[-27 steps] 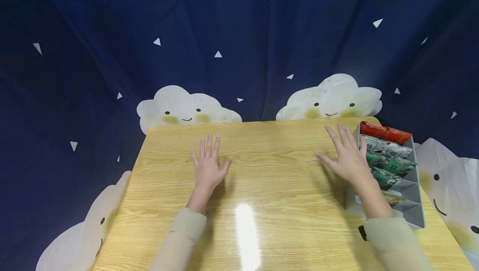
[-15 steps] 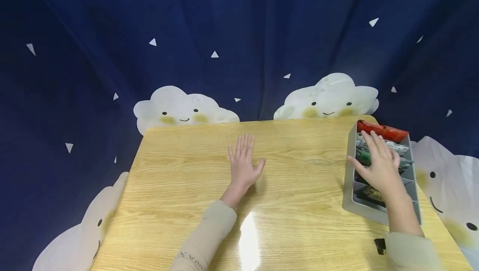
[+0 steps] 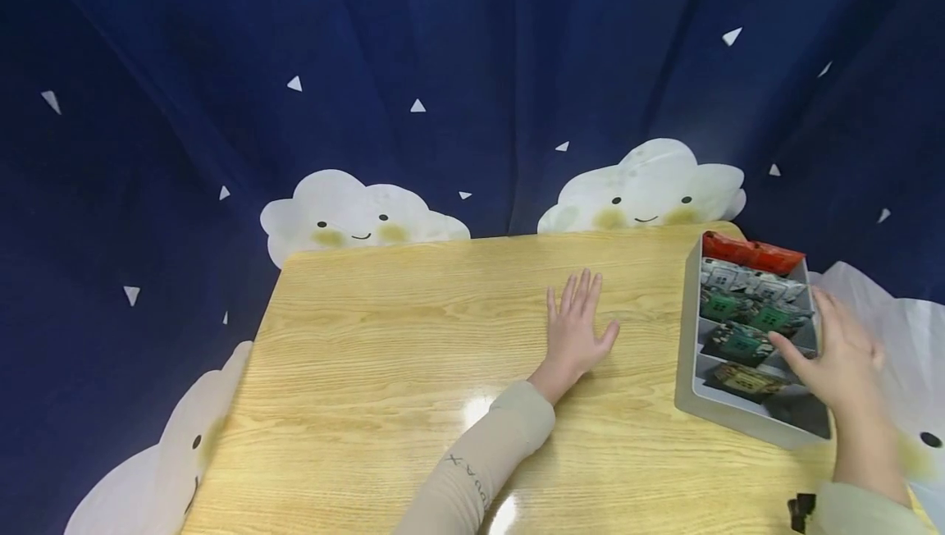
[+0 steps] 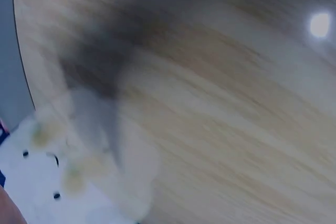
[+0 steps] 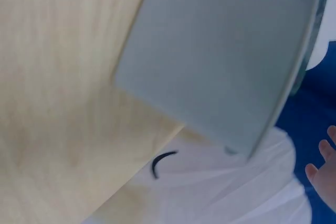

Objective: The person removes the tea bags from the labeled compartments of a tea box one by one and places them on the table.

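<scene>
A grey divided box [image 3: 738, 416] stands on the right part of the table, holding rows of small sachets. A red sachet [image 3: 749, 253] lies in the far compartment, followed by silver ones, green ones [image 3: 771, 317] and a brownish-yellow sachet [image 3: 746, 379]. Beside the box's right wall is my right hand [image 3: 842, 363], slightly blurred, with the thumb over the box and the fingers outside; contact cannot be told. My left hand [image 3: 576, 342] is left of the box, above the table, fingers straight and spread, holding nothing. In the right wrist view, fingertips [image 5: 325, 169] show past the grey wall.
The wooden table [image 3: 384, 346] reaches back to a dark blue curtain [image 3: 472, 67] printed with white triangles and smiling clouds. More cloud-patterned cloth [image 3: 886, 338] hangs close to the box's right side. A bright reflection [image 3: 480, 410] shines on the tabletop.
My left hand has moved right across the table toward the box. My right hand has passed over the box from its left side to its right side. The box stays in place.
</scene>
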### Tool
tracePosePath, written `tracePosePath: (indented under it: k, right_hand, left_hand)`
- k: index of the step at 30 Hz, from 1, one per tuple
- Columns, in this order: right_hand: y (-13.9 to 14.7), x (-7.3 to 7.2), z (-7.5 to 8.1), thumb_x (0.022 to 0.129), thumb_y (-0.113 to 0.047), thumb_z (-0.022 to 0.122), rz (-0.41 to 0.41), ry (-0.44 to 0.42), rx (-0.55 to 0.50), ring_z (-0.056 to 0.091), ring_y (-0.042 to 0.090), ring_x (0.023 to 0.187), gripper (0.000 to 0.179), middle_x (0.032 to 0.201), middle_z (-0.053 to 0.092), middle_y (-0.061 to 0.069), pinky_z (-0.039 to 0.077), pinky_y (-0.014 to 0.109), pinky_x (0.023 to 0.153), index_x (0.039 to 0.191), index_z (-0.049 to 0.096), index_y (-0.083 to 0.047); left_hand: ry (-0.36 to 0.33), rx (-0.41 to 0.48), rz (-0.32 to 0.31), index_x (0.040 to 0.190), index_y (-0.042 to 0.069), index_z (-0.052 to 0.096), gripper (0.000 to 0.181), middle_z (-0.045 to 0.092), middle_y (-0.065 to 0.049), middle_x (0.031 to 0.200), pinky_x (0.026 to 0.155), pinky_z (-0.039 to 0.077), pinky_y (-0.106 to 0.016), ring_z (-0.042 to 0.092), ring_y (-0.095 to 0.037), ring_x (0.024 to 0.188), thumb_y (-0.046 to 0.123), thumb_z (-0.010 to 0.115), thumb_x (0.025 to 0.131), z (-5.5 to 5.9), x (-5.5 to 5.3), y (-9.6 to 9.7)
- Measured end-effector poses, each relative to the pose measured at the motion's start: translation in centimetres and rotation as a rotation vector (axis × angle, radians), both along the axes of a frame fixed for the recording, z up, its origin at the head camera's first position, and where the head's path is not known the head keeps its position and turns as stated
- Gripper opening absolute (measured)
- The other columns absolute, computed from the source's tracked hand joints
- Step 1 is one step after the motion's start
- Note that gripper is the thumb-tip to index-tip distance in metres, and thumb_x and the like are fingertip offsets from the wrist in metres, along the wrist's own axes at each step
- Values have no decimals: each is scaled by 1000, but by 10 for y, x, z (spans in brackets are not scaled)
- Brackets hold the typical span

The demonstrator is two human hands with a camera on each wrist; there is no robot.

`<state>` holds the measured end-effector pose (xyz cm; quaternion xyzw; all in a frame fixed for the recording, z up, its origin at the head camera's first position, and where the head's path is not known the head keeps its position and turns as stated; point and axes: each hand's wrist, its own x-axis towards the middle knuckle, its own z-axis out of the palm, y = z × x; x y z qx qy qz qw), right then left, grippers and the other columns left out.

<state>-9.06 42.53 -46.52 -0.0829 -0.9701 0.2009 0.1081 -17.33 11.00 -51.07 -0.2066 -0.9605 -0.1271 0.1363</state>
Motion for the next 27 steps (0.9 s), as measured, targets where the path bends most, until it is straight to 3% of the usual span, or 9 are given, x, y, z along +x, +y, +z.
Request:
tracePosePath:
  k: [5, 13, 21, 27]
  right_hand:
    - [18, 7, -10, 87, -47, 53, -40, -41, 18, -1, 43, 135, 87, 149, 1, 23, -2, 68, 97, 147, 2, -8]
    - [36, 15, -27, 88, -46, 52, -28, -90, 18, -1, 47, 133, 86, 149, -1, 25, 0, 69, 96, 147, -1, -11]
    - [45, 18, -39, 88, -42, 53, -18, -106, 4, 4, 55, 128, 85, 146, 4, 31, 5, 71, 92, 147, 1, -9]
    - [52, 14, -48, 88, -44, 51, -6, -126, 50, 13, 57, 124, 84, 144, 10, 32, 12, 71, 89, 146, 4, -6]
  left_hand:
    - [-100, -72, -13, 148, 23, 1, 73, 10, 3, 153, 109, 11, -47, 5, -17, 140, 59, 28, 91, -1, 7, 36]
    - [-212, -152, -40, 147, 30, 3, 71, 11, 8, 152, 108, 14, -44, 10, -14, 139, 64, 25, 89, -4, 13, 79]
    - [-302, -214, -45, 146, 37, 0, 68, 8, 12, 152, 109, 12, -45, 8, -13, 139, 67, 20, 88, -4, 19, 107]
    - [-394, -218, 4, 145, 40, -1, 65, 6, 13, 152, 109, 9, -44, 4, -12, 139, 68, 13, 87, 0, 26, 119]
